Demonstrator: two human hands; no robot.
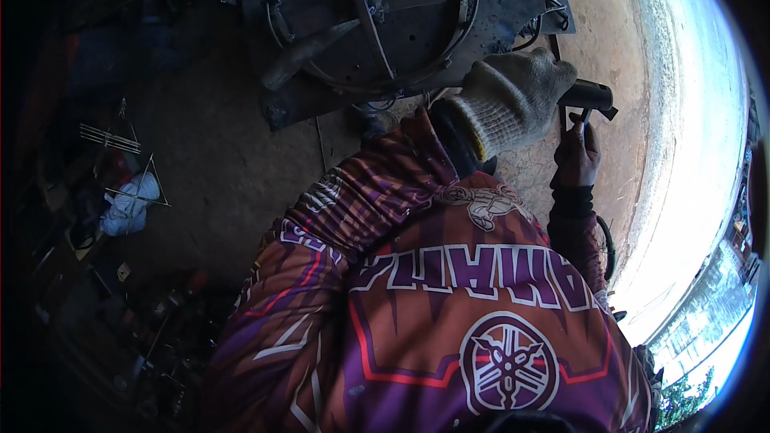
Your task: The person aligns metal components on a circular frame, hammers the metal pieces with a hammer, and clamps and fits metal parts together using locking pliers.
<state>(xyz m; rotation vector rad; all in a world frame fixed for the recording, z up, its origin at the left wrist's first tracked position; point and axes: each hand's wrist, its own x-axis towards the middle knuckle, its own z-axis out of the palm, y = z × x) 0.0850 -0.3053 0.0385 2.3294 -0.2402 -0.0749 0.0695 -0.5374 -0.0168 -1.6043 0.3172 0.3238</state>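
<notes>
My left hand, in a pale knitted glove, is closed in front of my chest. From its far side sticks out a dark cylindrical piece with a rounded end; its other end is hidden by the glove. Just below that end, my bare right hand is raised with fingers closed around a short thin bar, which meets or nearly meets the cylinder. What the right fingers grip lower down is hidden. Beyond the glove stands a dark metal frame with a large round ring on it.
A curved metal strip crosses the ring. Reddish-brown floor spreads around me. To the left lie a white bundle and thin rods. Dark clutter fills the lower left; bright daylight comes in at the right.
</notes>
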